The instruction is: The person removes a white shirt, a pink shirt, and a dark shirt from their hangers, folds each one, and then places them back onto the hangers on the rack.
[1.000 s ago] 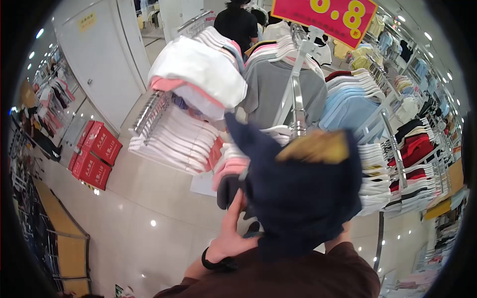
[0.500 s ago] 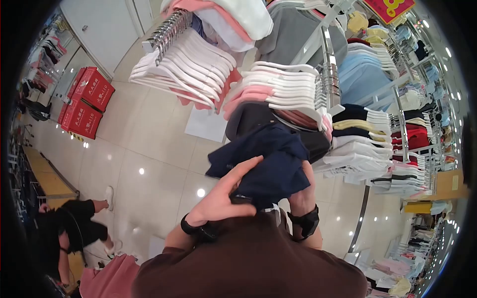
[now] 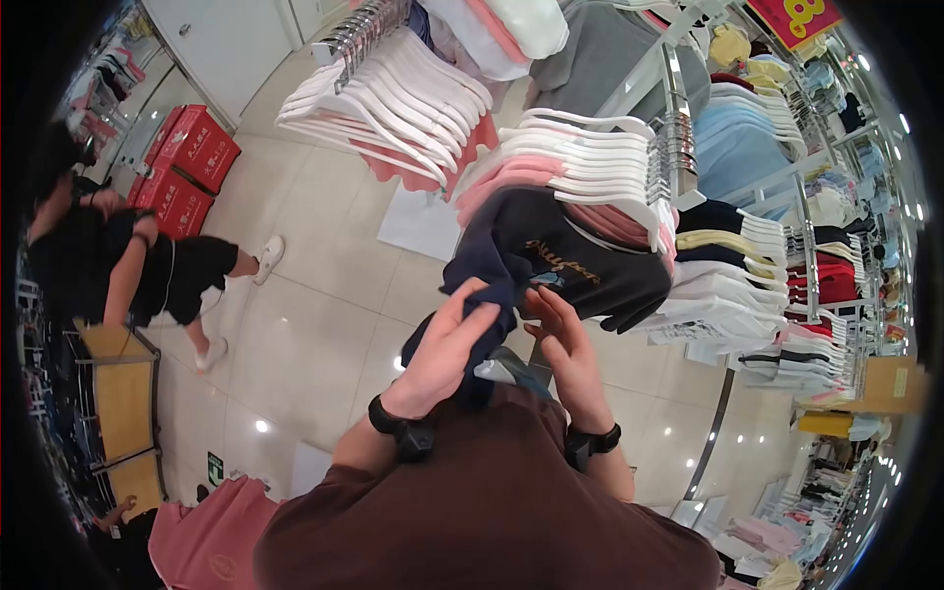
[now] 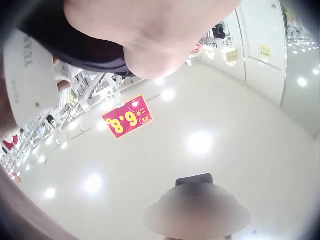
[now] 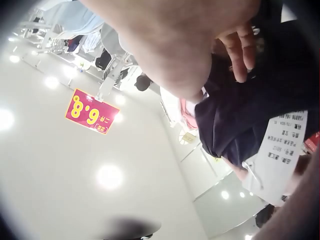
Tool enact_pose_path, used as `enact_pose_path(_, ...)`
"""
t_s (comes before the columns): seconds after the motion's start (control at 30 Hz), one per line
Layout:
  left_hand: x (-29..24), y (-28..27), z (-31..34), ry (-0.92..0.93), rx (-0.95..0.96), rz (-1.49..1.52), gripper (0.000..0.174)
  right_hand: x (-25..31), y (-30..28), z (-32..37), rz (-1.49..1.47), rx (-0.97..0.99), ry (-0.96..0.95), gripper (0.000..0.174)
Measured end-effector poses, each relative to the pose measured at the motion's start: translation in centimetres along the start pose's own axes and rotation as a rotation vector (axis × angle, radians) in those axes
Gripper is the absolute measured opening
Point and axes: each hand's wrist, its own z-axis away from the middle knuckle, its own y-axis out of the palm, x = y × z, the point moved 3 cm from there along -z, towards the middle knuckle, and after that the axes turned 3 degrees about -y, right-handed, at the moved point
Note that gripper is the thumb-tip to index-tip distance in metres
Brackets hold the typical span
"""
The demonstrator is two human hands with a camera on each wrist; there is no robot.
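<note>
My left hand (image 3: 440, 356) holds a bunched navy garment (image 3: 482, 258), its fingers curled over the cloth, close to my chest. Just right of it, my right hand (image 3: 573, 369) has its fingers loosely bent, beside the garment; whether a fingertip touches the cloth cannot be told. Beyond both hands hangs a dark grey shirt (image 3: 615, 280) with gold lettering, at the front of a rail. In the right wrist view a white printed tag (image 5: 280, 155) hangs by the navy cloth (image 5: 227, 122), with my right hand (image 5: 175, 45) nearby.
White hangers (image 3: 590, 157) with pink clothes fill the rail ahead, and more hangers (image 3: 413, 103) hang to its left. Red boxes (image 3: 197, 147) stand at the far left. A person in black (image 3: 167, 265) is at the left, above a pink garment (image 3: 211, 541).
The navy garment has moved left and hangs narrower from my left hand. My right hand has come away to the right, uncovering the grey shirt's lettering. The person in black is further up in view.
</note>
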Motion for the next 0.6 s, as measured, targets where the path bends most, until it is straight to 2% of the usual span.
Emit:
enact_pose_path(0.03, 0.0, 0.1, -0.1, -0.027, 0.049, -0.134, 0.019, 0.4, 0.5, 0.0, 0.104, 0.044, -0.114, 0.070)
enact_pose_path(0.07, -0.4, 0.4, 0.1, 0.035, 0.136, -0.353, 0.016, 1.3, 1.5, 0.1, 0.165, -0.006, -0.135, 0.074)
enact_pose_path(0.1, -0.7, 1.1, 0.2, 0.030, 0.195, -0.433, 0.015, 1.5, 1.6, 0.1, 0.161, -0.005, -0.137, 0.074)
enact_pose_path(0.17, -1.1, 1.8, 0.6, 0.097, 0.157, -0.781, 0.014, 1.8, 2.0, -0.1, 0.596, 0.118, -0.173, 0.074)
enact_pose_path(0.2, -0.5, 1.9, 0.3, 0.312, 0.105, -0.927, 0.017, 1.8, 2.5, 0.0, 0.589, 0.106, -0.137, 0.071)
enact_pose_path(0.3, -0.1, 1.6, 0.5, 0.366, 0.121, -1.110, 0.021, 1.2, 3.2, 0.3, 0.599, 0.038, -0.187, 0.068)
enact_pose_path(0.33, 0.0, 1.5, 0.6, 0.399, 0.114, -1.147, 0.021, 1.6, 3.5, 0.4, 0.572, -0.006, -0.151, 0.061)
enact_pose_path(0.43, 0.0, 1.3, 1.0, 0.433, 0.101, -1.120, 0.020, 0.8, 2.2, 0.7, 0.706, -0.097, -0.189, 0.054)
enact_pose_path(0.47, 0.1, 1.3, 1.2, 0.431, 0.099, -1.123, 0.020, 1.4, 2.4, 0.6, 0.758, -0.127, -0.253, 0.039)
enact_pose_path(0.5, 0.1, 1.2, 1.3, 0.452, 0.074, -1.141, 0.019, 1.1, 2.2, 0.8, 0.754, -0.125, -0.254, 0.039)
enact_pose_path(0.6, 0.3, -0.1, 1.4, 0.456, -0.014, -1.246, 0.019, 0.9, 1.6, 1.5, 0.791, -0.194, -0.392, 0.019)
